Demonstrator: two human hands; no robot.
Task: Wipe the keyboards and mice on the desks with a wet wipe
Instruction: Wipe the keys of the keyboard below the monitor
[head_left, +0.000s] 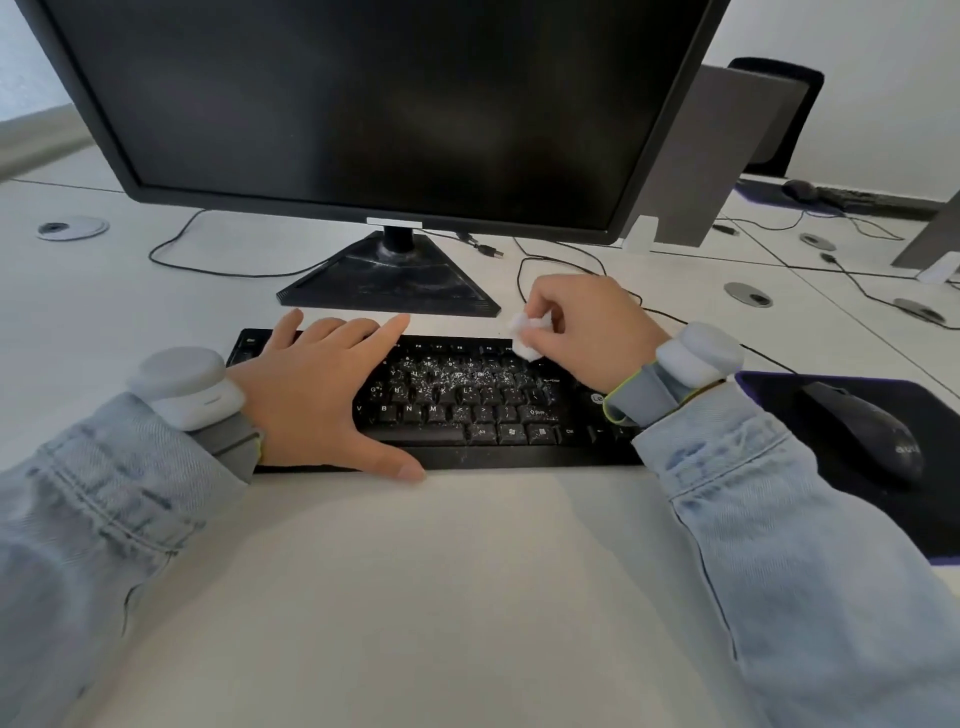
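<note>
Keyboard (467, 400) under flat left hand (322, 384), right hand (587, 332) pinching wipe (527, 332) at far edge

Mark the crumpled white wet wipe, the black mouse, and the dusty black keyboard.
crumpled white wet wipe (527, 335), head view, on the bunched part below the fingertips.
black mouse (865, 431), head view, on the top shell.
dusty black keyboard (467, 395), head view, on the speckled keys between the hands.
</note>
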